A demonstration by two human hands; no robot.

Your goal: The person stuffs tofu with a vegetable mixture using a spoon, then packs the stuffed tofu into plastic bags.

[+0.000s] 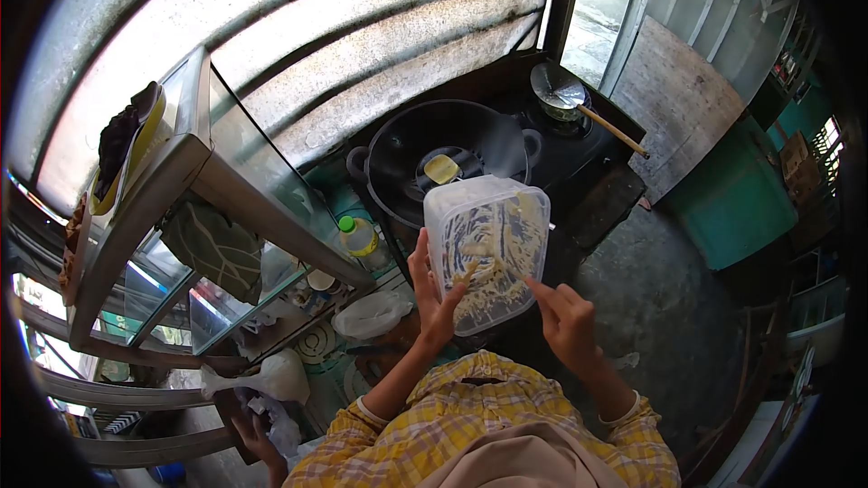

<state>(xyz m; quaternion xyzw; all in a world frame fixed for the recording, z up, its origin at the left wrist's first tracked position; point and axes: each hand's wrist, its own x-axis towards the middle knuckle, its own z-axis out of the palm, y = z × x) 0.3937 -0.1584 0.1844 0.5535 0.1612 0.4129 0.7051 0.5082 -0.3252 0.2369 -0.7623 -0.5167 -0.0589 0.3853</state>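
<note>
A clear plastic food container [440,217] is tilted toward me, its inside smeared with pale yellow batter. My left hand [432,294] grips its left side, with the thumb over the rim. At the container's right edge is my right hand [570,316], fingers curled and index finger reaching to the rim. Whether it pinches a thin utensil in the batter I cannot make out. Just beyond, a large black wok [398,140] sits on the stove, partly hidden by the container. One yellow piece of food [441,169] lies in the wok.
A strainer ladle [558,86] with a wooden handle rests at the stove's right. Left stand a glass display case [262,140] and a green-capped bottle [359,237]. Another person's hand [258,438] shows at lower left. A green bin [732,190] stands right.
</note>
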